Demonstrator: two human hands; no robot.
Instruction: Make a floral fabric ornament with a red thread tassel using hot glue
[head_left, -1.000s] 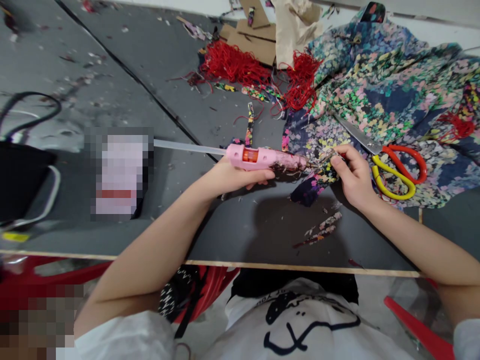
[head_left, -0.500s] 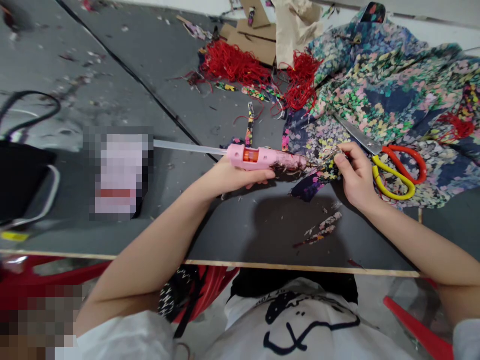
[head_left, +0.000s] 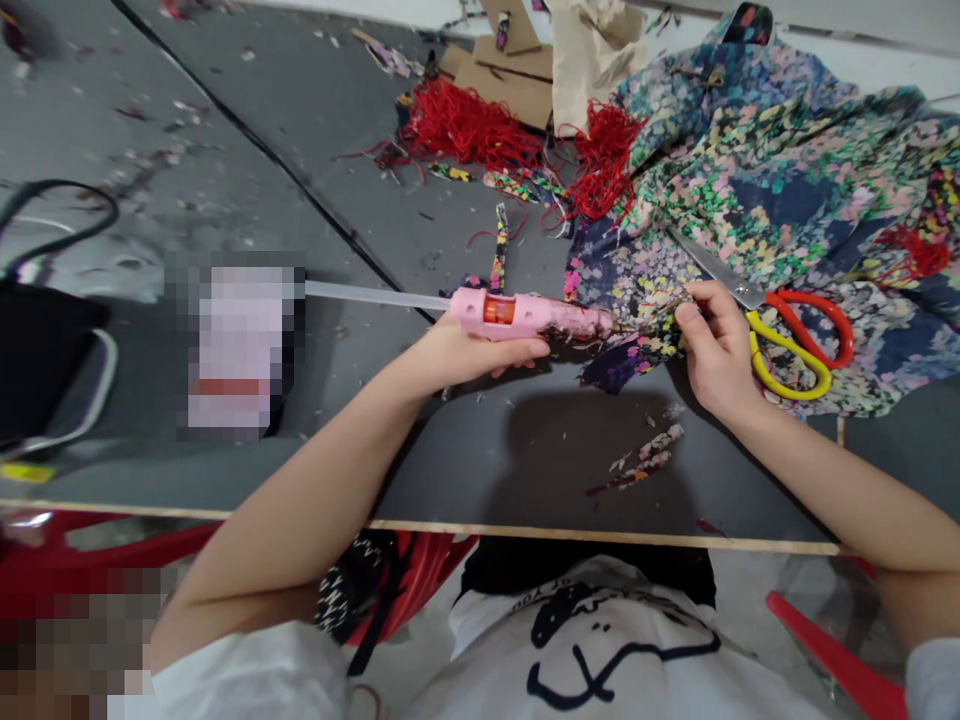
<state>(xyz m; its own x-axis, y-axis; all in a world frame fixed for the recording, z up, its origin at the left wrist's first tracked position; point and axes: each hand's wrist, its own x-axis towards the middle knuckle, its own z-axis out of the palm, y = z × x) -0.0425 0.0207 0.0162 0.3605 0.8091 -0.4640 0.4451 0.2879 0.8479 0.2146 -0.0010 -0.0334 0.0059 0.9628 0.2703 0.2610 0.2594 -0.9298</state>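
Observation:
My left hand (head_left: 480, 352) is closed around a pink hot glue gun (head_left: 517, 312), with a long clear glue stick (head_left: 375, 293) poking out of its back end. The gun's soiled nozzle points right, toward my right hand (head_left: 716, 345). Thumb and fingers of that hand pinch a small piece of floral fabric (head_left: 664, 343) close to the nozzle tip; its far end is hidden by the fingers. Scissors (head_left: 787, 340) with one red and one yellow handle lie just right of my right hand, on a large spread of floral fabric (head_left: 795, 190).
Bundles of red thread (head_left: 476, 125) and pieces of cardboard (head_left: 506, 80) lie at the back. Fabric scraps (head_left: 652, 455) rest near the table's front edge. A black cable (head_left: 262, 150) crosses the table. To the left are a blurred-out phone-like object (head_left: 240, 345) and a black bag (head_left: 45, 360).
My right hand has shifted very slightly to the right, away from the nozzle, with the fabric piece still pinched. The glue gun has barely moved.

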